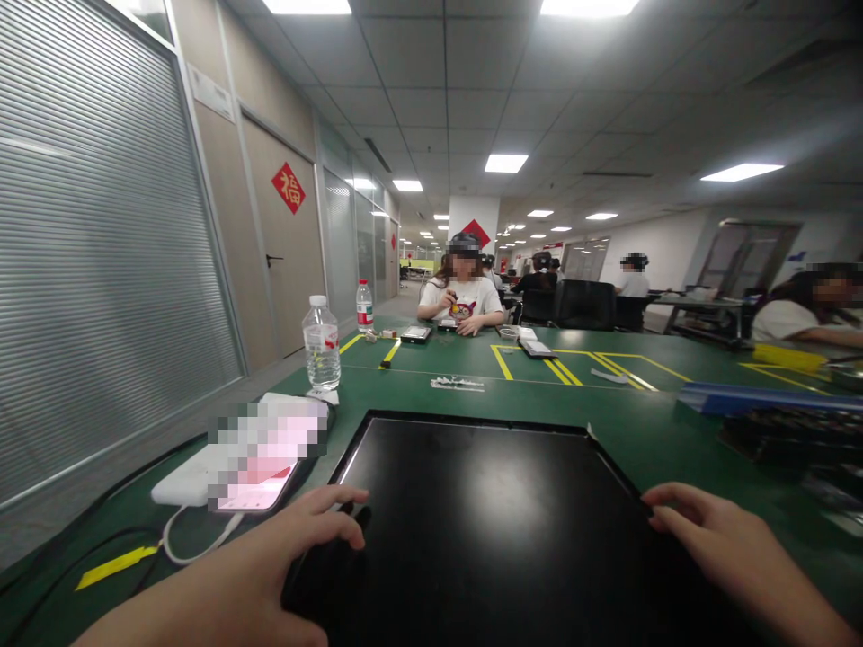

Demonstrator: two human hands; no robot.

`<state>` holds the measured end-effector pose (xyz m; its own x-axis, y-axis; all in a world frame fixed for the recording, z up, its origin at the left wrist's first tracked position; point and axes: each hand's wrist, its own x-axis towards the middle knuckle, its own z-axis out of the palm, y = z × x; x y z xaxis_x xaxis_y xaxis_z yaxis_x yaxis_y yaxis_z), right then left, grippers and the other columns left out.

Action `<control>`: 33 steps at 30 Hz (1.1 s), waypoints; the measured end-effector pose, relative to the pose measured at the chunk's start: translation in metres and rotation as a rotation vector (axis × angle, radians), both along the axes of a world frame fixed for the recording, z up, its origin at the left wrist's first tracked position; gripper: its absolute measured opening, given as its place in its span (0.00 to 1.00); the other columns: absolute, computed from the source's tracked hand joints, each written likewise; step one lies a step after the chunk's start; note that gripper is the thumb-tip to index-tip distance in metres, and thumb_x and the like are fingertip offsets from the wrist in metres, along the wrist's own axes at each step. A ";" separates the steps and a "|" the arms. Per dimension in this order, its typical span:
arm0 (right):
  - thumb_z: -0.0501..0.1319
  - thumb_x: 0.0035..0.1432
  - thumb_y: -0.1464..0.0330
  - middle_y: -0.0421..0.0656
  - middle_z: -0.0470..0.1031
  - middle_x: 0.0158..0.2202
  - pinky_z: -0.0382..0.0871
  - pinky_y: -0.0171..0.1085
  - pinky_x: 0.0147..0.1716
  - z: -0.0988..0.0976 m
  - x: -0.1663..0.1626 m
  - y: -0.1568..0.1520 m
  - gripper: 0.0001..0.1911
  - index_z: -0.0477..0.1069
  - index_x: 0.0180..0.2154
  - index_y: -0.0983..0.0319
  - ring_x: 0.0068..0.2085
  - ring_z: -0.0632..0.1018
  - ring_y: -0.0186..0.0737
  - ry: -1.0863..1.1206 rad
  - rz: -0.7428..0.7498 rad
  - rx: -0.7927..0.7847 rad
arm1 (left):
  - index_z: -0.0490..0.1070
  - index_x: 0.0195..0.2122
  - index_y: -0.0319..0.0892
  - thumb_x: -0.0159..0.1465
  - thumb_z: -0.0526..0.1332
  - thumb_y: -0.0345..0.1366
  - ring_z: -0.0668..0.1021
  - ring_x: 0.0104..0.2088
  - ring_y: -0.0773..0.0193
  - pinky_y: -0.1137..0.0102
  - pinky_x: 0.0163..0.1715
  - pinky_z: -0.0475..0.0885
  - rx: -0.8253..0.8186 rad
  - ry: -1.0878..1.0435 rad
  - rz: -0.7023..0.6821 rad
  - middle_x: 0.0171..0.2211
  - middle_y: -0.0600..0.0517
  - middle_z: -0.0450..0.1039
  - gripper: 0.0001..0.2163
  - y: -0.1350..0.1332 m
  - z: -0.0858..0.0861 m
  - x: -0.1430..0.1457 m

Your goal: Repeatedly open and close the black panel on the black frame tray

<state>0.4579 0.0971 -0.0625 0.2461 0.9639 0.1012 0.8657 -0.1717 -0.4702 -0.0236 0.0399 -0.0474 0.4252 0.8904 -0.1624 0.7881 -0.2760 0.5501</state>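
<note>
A large flat black screen panel with a thin raised rim lies in front of me, a bright reflection on its glossy face. My left hand is at its left edge, the index and middle fingers bent over the face and the thumb well apart, lower down. At the right edge, my right hand has its thumb and index fingertip close together on the rim; its other fingers are mostly hidden. The panel's near edge is out of view.
Left of the panel lie a lit phone, a white power bank with a cable, and a water bottle. A person sits across the green table near hard drives. Blue and black parts lie right.
</note>
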 end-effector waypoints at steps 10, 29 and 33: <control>0.55 0.44 0.60 0.40 0.79 0.29 0.67 0.39 0.30 0.007 -0.005 -0.002 0.13 0.76 0.30 0.56 0.31 0.77 0.45 -0.012 0.005 0.009 | 0.64 0.50 0.58 0.45 0.64 0.31 0.58 0.60 0.51 0.57 0.57 0.54 0.013 -0.046 -0.022 0.63 0.57 0.48 0.30 -0.003 0.001 0.000; 0.55 0.44 0.60 0.41 0.79 0.30 0.67 0.39 0.33 0.006 -0.006 -0.003 0.14 0.76 0.30 0.56 0.34 0.77 0.46 -0.003 0.004 0.002 | 0.67 0.47 0.57 0.47 0.62 0.29 0.60 0.59 0.55 0.61 0.57 0.54 0.041 -0.094 -0.067 0.61 0.58 0.53 0.25 -0.007 -0.001 0.002; 0.55 0.44 0.60 0.40 0.79 0.30 0.67 0.39 0.33 0.006 -0.006 -0.002 0.14 0.76 0.30 0.56 0.34 0.77 0.46 0.001 0.006 -0.001 | 0.66 0.48 0.58 0.47 0.63 0.31 0.61 0.58 0.55 0.62 0.57 0.56 0.041 -0.095 -0.057 0.61 0.58 0.52 0.26 -0.006 -0.003 0.000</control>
<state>0.4523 0.0955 -0.0568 0.2402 0.9656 0.0996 0.8662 -0.1669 -0.4711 -0.0232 0.0342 -0.0508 0.4874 0.8692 -0.0835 0.7154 -0.3427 0.6089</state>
